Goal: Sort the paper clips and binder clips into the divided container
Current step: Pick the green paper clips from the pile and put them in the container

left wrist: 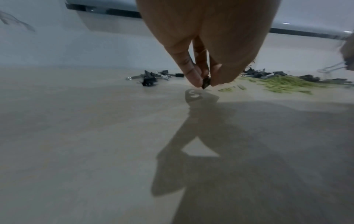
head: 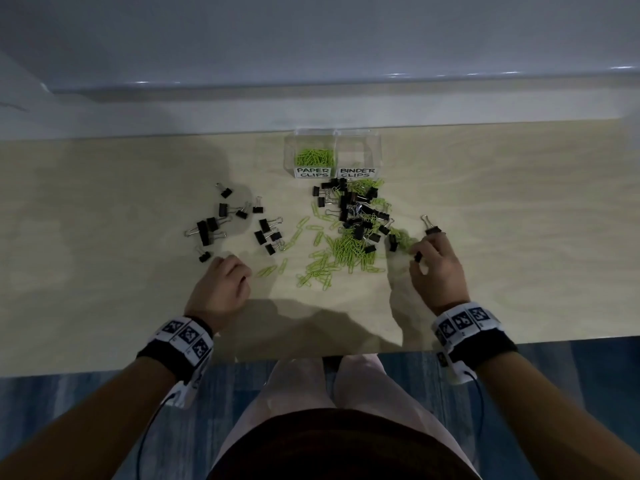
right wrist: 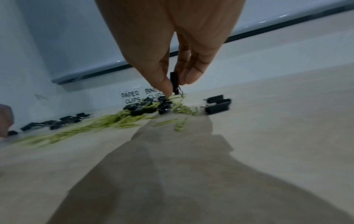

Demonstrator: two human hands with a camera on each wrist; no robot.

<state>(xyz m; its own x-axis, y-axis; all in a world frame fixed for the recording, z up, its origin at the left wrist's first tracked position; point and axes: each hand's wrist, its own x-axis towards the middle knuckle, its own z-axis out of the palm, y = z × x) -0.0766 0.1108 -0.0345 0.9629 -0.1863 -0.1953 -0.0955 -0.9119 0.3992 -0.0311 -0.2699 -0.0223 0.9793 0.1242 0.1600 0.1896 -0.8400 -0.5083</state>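
A clear divided container (head: 375, 157) stands at the back of the table. Its PAPER CLIPS side holds green paper clips (head: 314, 156); the BINDER CLIPS side (head: 356, 152) looks empty. In front of it lies a mixed pile (head: 356, 220) of black binder clips and green paper clips. A separate group of binder clips (head: 235, 225) lies to the left. My left hand (left wrist: 205, 82) pinches a small black binder clip (left wrist: 206, 83) just above the table, near that group. My right hand (right wrist: 176, 84) pinches another binder clip (right wrist: 174, 81) at the pile's right edge.
One more binder clip (head: 432, 231) lies by my right fingertips. Loose green paper clips (head: 322, 268) are scattered toward the front. The wooden table (head: 104, 237) ends close to my body, and a white wall ledge (head: 311, 84) runs behind the container.
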